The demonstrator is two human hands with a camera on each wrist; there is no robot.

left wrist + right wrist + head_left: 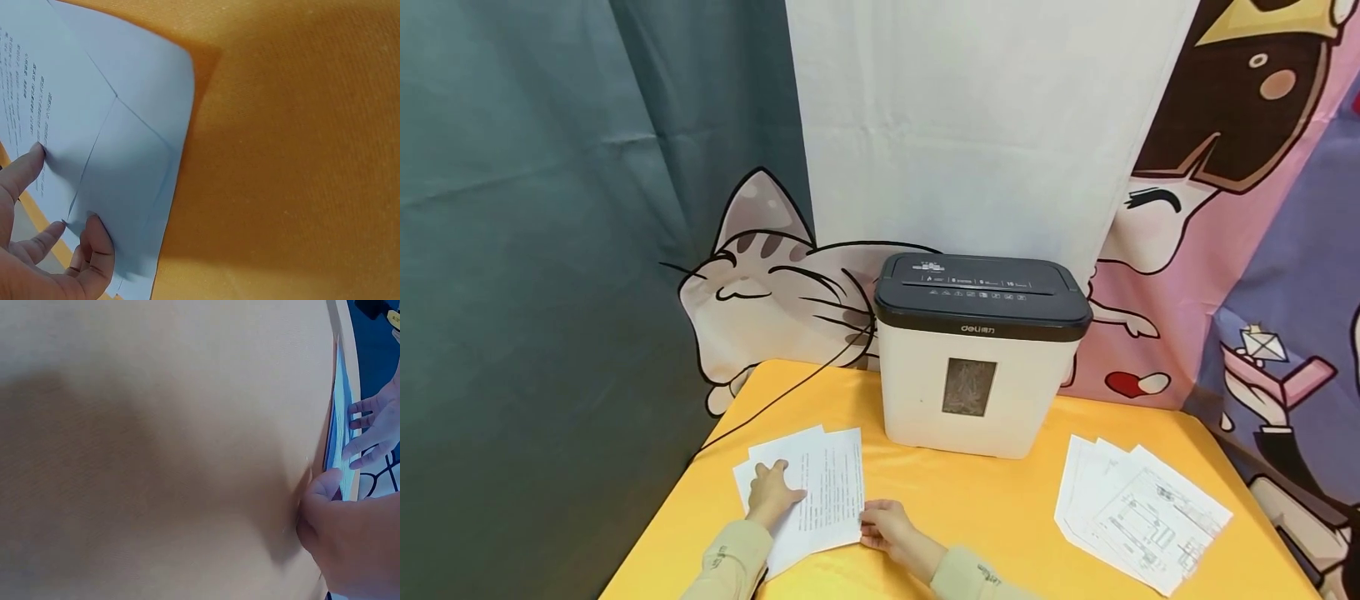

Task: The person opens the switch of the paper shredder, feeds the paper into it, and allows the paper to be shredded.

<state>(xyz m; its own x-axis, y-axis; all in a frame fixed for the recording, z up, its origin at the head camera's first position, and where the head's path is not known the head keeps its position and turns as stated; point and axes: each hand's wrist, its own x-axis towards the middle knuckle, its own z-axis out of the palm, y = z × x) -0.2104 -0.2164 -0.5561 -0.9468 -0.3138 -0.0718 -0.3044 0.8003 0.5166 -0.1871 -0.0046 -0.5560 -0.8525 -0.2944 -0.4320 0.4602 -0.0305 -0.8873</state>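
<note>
Left grip (772,497), fingers spread, rests on printed sheets (831,490), lower left-centre of head view; right grip (887,527) pinches their right edge. Probably light, floppy, slippery, crease-prone; best held by edges.

The left sleeve (731,560) and right sleeve (973,578) are both pale beige, and from where I stand I see small dark lettering (718,557) on each of the 2. The left hand (771,497) and right hand (889,528) are bare.
</note>
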